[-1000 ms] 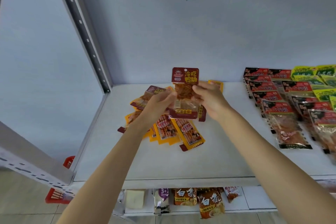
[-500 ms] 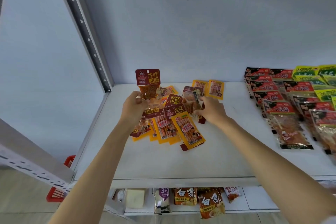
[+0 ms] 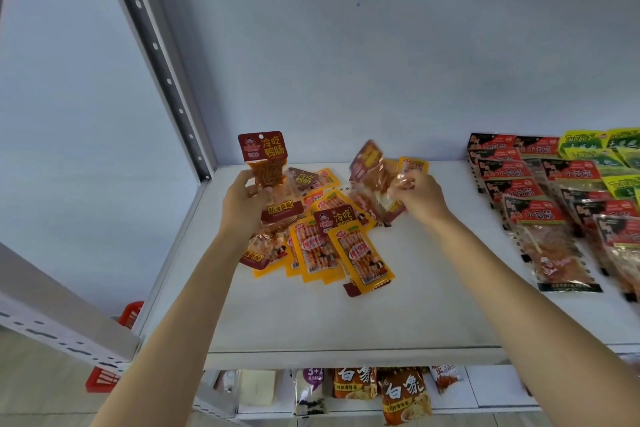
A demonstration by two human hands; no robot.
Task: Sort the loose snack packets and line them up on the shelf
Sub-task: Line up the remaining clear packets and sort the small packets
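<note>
Lying in a loose heap on the white shelf (image 3: 346, 319), left of centre, the snack packets (image 3: 332, 246) are seen overlapping one another at odd angles. Two kinds can be told apart: narrow yellow packets (image 3: 362, 260) with a clear window showing reddish sticks, and dark red packets with yellow characters on the header and a clear lower part filled with brown strips. One red packet (image 3: 265, 158) is held upright above the heap's left edge, gripped at its clear middle by the left hand (image 3: 244, 204), whose thumb and curled fingers are closed around it. A second red packet (image 3: 372, 170) is pinched by the right hand (image 3: 420, 198) above the heap's right side; it is tilted and blurred, so its print cannot be read. Several packets in the heap are covered by others or by the left wrist, and their count cannot be told. At the right, sorted rows (image 3: 554, 204) of red-and-black and green packets are laid out in overlapping lines and cut off by the frame edge. More bags (image 3: 403, 392) on the lower shelf are partly hidden by the shelf's front lip.
</note>
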